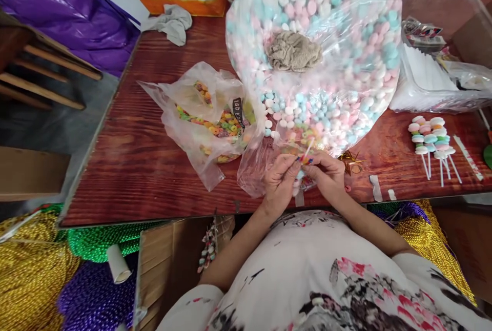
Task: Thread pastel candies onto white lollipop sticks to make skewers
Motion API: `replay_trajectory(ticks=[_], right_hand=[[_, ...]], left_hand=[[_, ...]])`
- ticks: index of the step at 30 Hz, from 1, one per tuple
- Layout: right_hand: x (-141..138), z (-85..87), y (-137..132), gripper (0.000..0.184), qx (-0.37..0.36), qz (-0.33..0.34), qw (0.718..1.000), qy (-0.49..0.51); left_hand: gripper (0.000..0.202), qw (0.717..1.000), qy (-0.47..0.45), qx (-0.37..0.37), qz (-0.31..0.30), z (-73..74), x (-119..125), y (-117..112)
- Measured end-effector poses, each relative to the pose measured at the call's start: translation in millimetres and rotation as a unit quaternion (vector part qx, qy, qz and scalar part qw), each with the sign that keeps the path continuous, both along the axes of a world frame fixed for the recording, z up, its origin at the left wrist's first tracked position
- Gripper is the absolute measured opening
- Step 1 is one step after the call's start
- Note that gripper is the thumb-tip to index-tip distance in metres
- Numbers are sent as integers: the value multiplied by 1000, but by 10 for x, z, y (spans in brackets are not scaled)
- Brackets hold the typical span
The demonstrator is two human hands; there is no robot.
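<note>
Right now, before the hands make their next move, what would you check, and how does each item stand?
1. Grip on the stick by left hand and right hand: ok, both pinch it.
2. Count of candies on the stick: cannot tell, the hands hide it.
3. Reach to the big candy bag: ok, it lies just ahead.
4. Top of the big candy bag free of stray things: not ok, a cloth lies on it.
5. Is the ring candy bag open: ok.
6. Are the finished skewers apart from the hands: ok.

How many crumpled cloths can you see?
2. One cloth lies on top of the big bag of pastel candies; the other cloth lies on the wooden table beside the orange box. More could be hidden under the bags.
</note>
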State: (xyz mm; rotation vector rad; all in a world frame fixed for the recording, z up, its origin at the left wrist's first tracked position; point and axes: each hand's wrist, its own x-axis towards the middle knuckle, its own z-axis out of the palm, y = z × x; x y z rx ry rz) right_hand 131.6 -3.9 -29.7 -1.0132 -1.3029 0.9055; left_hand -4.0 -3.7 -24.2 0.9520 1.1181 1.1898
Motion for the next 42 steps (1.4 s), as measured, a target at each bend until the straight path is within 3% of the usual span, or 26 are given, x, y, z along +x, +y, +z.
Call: replay_trajectory(ticks=[5,10,14,16,19,20,22,24,26,28,31,33,35,38,40,42], right_hand=[[-3,11,21,9,58,33,995,-80],[-112,-99,16,15,69,-4,989,-131],[-15,-64,54,14,106,-45,976,-183],[126,17,61,26,204,-55,928,-308],[333,132,50,35,355,30,801,-482],[378,154,40,33,382,61,771,-506],[420,168,9,25,403,115,746,-517],[403,139,-29,19,389,161,747,-515],[347,81,-72,16,329,188,760,-527],[279,21,-119,11,225,188,785,-546],[219,-7,-187,17,53,202,824,-527],[236,35,-230,25,11,193,845,-499],[294,102,-274,19,59,126,858,-495],[414,149,-338,29,203,36,829,-520],[482,104,-370,28,278,47,807,-519],[520,19,-390,19,304,79,802,-507]], left_hand=[[44,991,-3,-58,-123,-19,-137,-93],[50,975,40,-92,-196,88,-277,-49],[48,952,0,-172,-254,67,-350,-6],[46,943,-31,-197,-266,20,-389,-5],[44,929,-59,-183,-316,-27,-451,-13],[44,918,-62,-178,-350,-32,-471,-17],[45,883,-55,-182,-429,-28,-501,-24],[46,853,-12,-177,-491,-15,-518,-31],[43,851,105,-98,-504,0,-515,-44],[35,847,276,69,-448,10,-497,-71],[25,777,443,311,-320,12,-463,-118],[22,758,458,367,-284,17,-448,-122],[21,796,428,323,-281,38,-436,-92],[28,882,301,116,-343,92,-410,-6],[32,887,194,-39,-417,126,-383,51],[36,855,133,-132,-484,149,-346,89]])
